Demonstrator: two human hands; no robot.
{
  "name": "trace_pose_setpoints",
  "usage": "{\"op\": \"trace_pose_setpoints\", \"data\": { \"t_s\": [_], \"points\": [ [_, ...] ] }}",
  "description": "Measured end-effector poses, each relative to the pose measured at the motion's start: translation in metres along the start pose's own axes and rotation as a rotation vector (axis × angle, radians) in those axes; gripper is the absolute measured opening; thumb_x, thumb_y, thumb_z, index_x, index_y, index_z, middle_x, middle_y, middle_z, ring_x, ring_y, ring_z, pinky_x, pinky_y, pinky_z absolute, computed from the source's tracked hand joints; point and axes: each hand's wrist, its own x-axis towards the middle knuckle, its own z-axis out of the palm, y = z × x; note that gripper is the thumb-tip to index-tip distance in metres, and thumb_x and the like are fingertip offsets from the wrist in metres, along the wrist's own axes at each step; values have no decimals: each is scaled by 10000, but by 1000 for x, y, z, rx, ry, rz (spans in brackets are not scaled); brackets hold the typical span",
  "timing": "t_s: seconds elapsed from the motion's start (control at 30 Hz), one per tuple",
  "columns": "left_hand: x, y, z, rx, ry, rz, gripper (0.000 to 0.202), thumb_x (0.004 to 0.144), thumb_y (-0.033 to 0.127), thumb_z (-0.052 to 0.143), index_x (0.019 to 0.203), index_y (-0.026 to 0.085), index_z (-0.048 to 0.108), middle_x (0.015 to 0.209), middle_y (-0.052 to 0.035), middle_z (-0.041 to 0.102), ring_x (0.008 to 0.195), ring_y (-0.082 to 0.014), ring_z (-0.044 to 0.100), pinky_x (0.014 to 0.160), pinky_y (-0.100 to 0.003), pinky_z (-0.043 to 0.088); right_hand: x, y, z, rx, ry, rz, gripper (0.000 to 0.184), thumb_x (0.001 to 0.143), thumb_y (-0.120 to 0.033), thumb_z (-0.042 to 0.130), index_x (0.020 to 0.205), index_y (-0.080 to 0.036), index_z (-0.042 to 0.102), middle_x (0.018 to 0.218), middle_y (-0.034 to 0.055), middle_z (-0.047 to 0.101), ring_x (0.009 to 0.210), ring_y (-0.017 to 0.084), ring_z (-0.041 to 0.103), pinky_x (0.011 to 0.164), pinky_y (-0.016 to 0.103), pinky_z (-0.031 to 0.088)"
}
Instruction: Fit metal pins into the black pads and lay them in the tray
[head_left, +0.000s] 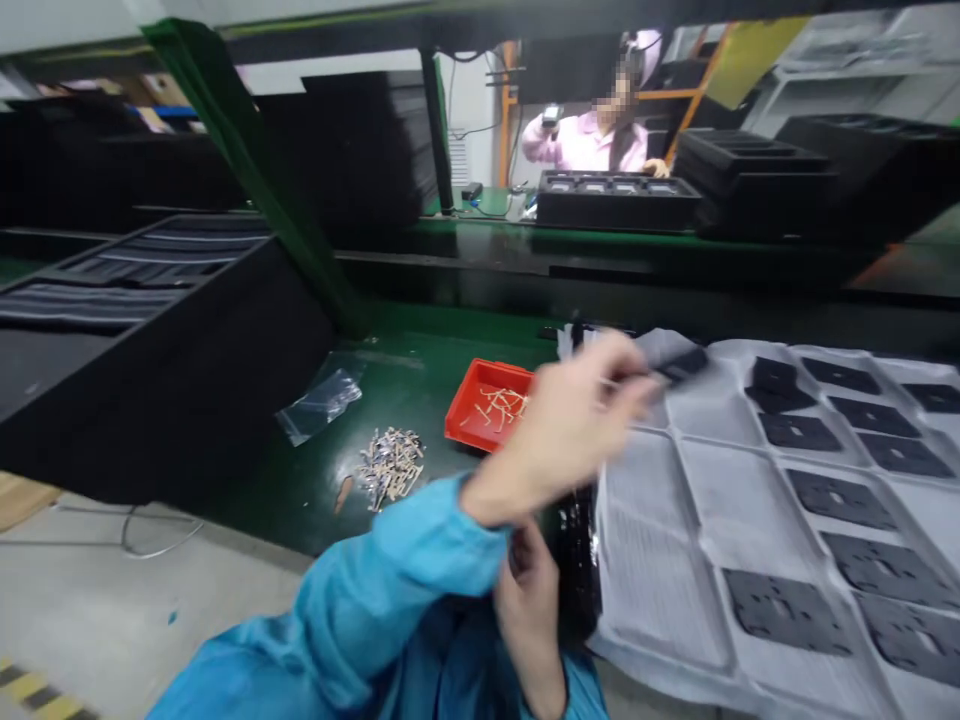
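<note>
My left hand, blurred by motion, reaches across to the right over my right arm. Its finger and thumb are pinched at the edge of a thin black plate, above the far left of a white tray. Lower down, near the tray's left edge, my right hand is curled closed, partly covered by my left forearm; what it holds, if anything, cannot be made out. Several flat black plates with small holes, such as this near one, lie in the tray's compartments.
A red bin with thin pale strips stands behind my left wrist. Left of it are a pile of small pieces and a clear plastic bag. A large black crate borders the green bench. Across the bench sits a person in pink.
</note>
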Motion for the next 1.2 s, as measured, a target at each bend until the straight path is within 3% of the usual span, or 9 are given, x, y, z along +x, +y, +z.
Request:
{"op": "trace_pose_setpoints", "data": {
  "t_s": [0.1, 0.17, 0.27, 0.37, 0.53, 0.7, 0.97, 1.1, 1.2],
  "points": [
    [-51, -40, -76, -202, 369, -383, 103, 1004, 276, 615, 974, 196, 557, 793, 37, 600, 593, -82, 601, 494, -171, 470, 3, -3, 2, 36, -38, 24, 307, 1018, -475, 615, 964, -174, 647, 822, -1, 694, 685, 117, 686, 629, 243, 585],
    [-99, -59, -109, -225, 379, -600, 142, 954, 285, 687, 977, 184, 589, 682, 66, 571, 497, -64, 520, 454, -160, 428, 5, -10, 1, 40, -72, 27, 294, 990, -477, 641, 902, -197, 648, 895, 33, 726, 773, 140, 724, 682, 237, 596],
    [-163, -74, -126, -248, 349, -807, 214, 958, 360, 689, 1034, 178, 607, 574, 75, 585, 455, -85, 523, 454, -172, 453, 11, -19, -3, -62, -169, -5, 235, 966, -421, 670, 862, -211, 681, 1088, 74, 746, 769, 134, 728, 682, 223, 585],
    [-200, -74, -122, -292, 391, -903, 267, 961, 410, 679, 1071, 182, 595, 553, 53, 643, 476, -128, 597, 481, -205, 515, 20, -18, -7, -285, -182, -50, 226, 987, -418, 617, 904, -223, 695, 1184, 91, 733, 733, 127, 720, 642, 221, 576],
    [-213, -65, -112, -375, 463, -986, 231, 951, 372, 666, 1072, 179, 627, 617, 26, 690, 556, -144, 646, 560, -228, 558, 33, -8, -11, -400, -246, 30, 267, 1004, -478, 580, 975, -239, 695, 899, 43, 755, 768, 170, 751, 654, 229, 607],
    [-214, -60, -114, -450, 483, -1030, 177, 942, 336, 647, 1033, 185, 657, 641, 17, 701, 589, -167, 679, 585, -261, 570, 33, -15, -10, -454, -291, 58, 277, 972, -486, 639, 891, -229, 701, 827, 35, 759, 785, 182, 768, 712, 226, 615],
    [-224, -72, -114, -608, 422, -969, 169, 921, 355, 689, 995, 205, 666, 609, 32, 690, 532, -158, 666, 522, -243, 561, 26, -66, -16, -299, 3, 116, 280, 851, -470, 808, 932, -216, 722, 919, 64, 791, 770, 176, 771, 718, 232, 652],
    [-223, -71, -113, -641, 424, -1021, 153, 934, 356, 682, 990, 215, 656, 628, 41, 680, 562, -142, 655, 551, -227, 555, 33, -56, -16, -350, -19, 183, 373, 831, -543, 803, 921, -194, 709, 1041, 100, 783, 650, 146, 722, 543, 227, 614],
    [-223, -69, -114, -661, 417, -1034, 157, 933, 359, 687, 983, 215, 652, 631, 43, 675, 564, -135, 643, 558, -220, 547, 39, -37, -11, -292, 8, 229, 432, 812, -587, 806, 899, -178, 696, 1026, 107, 784, 697, 175, 753, 569, 259, 637]
  ]
}}
